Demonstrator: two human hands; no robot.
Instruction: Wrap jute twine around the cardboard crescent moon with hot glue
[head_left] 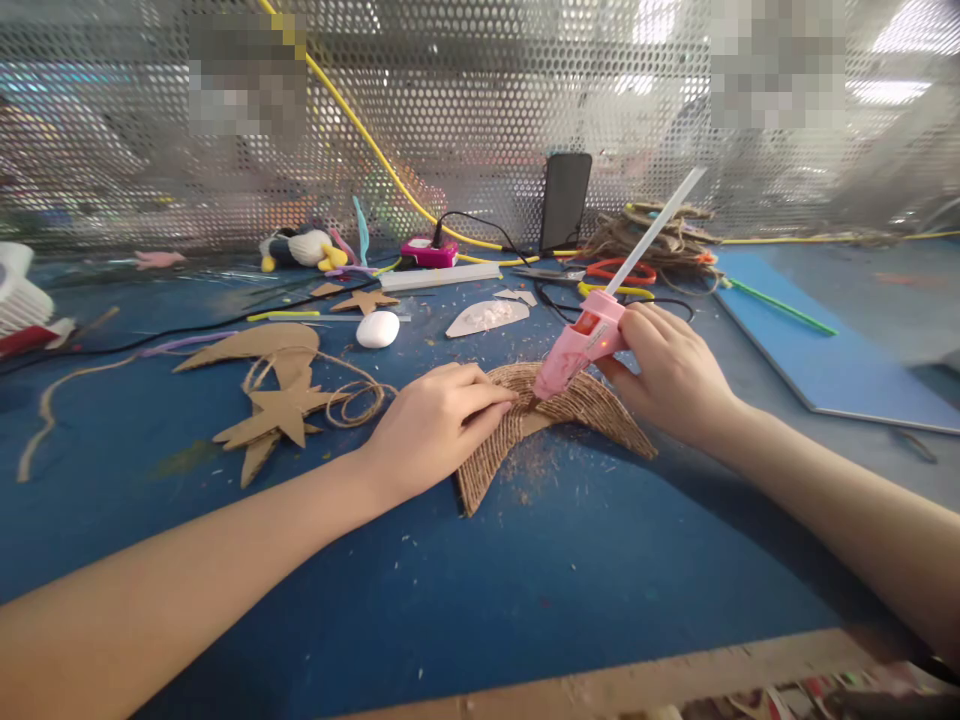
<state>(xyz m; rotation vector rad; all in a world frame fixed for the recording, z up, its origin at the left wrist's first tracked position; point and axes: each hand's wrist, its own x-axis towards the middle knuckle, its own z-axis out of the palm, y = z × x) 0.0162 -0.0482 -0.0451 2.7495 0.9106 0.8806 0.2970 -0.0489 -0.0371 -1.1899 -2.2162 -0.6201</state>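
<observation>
A cardboard crescent (487,462) covered with rows of brown twine lies on the blue table, its two tips pointing towards me. My left hand (442,420) rests on its left part, thumb and fingers drawn together and pressing there; whether a loose twine end is between them I cannot tell. In my right hand (667,370) is a pink glue gun (577,345), tilted nose down, with a long clear glue stick (660,230) rising from its back. The nozzle is at the middle of the crescent, beside a narrow bare cardboard strip. A small orange light glows on the gun.
Left are cardboard stars (289,410), another cardboard crescent (255,345) and loose twine (360,395). Behind lie a white egg-shaped piece (377,329), scissors (622,271), a pink power socket (429,252) and a phone (565,202). A blue board (840,340) is right, before a perforated metal screen (480,110).
</observation>
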